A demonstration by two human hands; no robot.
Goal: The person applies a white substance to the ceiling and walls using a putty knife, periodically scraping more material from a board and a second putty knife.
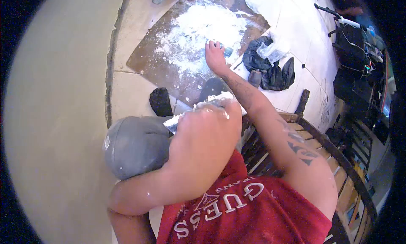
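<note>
My left hand is in front of my chest, closed around a flat metal blade with white paste along its edge. White smears mark the fingers. Further out, my right hand reaches down to a heap of white powder or paste on a brown board. Its fingers are curled at a small bluish object, mostly hidden and too small to name.
Right of the board lies a dark crumpled bag or cloth with clear plastic. A plain wall runs along the left. A slatted wooden bench curves at the right, below dark equipment.
</note>
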